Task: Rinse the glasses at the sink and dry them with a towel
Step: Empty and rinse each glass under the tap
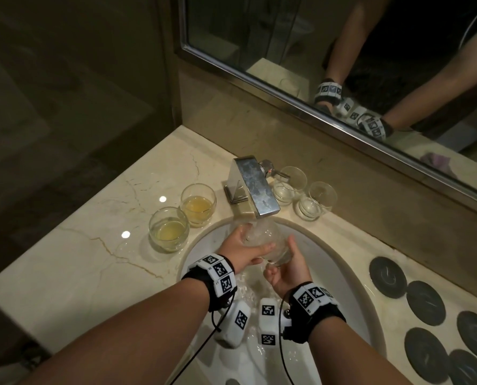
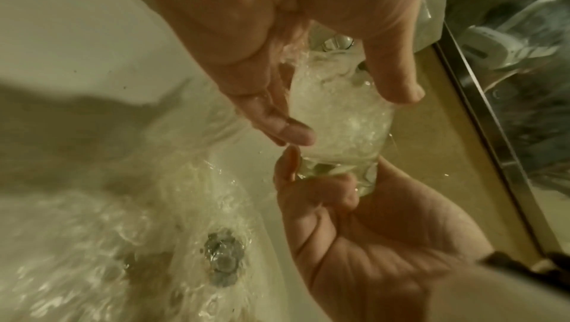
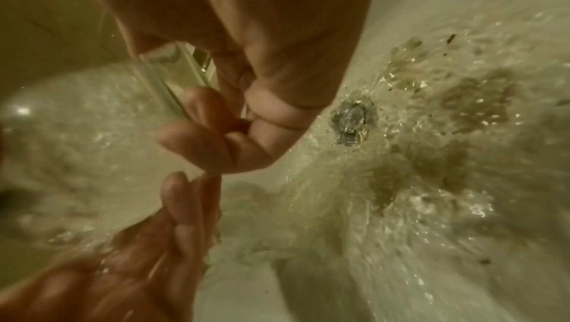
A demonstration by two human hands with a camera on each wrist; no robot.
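Note:
A clear glass (image 1: 270, 241) sits tilted under the running faucet (image 1: 256, 187), over the white sink (image 1: 343, 262). Water foams inside the glass (image 2: 339, 120) and spills into the basin. My left hand (image 1: 255, 240) grips its upper body, thumb (image 2: 287, 129) on one side and fingers (image 2: 398, 88) on the other. My right hand (image 1: 283, 259) cups the thick base from below with curled fingers (image 3: 197, 137); in the right wrist view the base (image 3: 166, 71) shows edge-on. Two glasses (image 1: 169, 232) (image 1: 198, 204) with yellowish liquid stand left of the faucet.
Two empty clear glasses (image 1: 288, 184) (image 1: 316, 201) stand right of the faucet by the mirror (image 1: 343, 51). Several dark round coasters (image 1: 387, 277) lie on the marble counter at right. Water swirls around the drain (image 2: 223, 259). A purple cloth (image 1: 437, 159) shows in the mirror.

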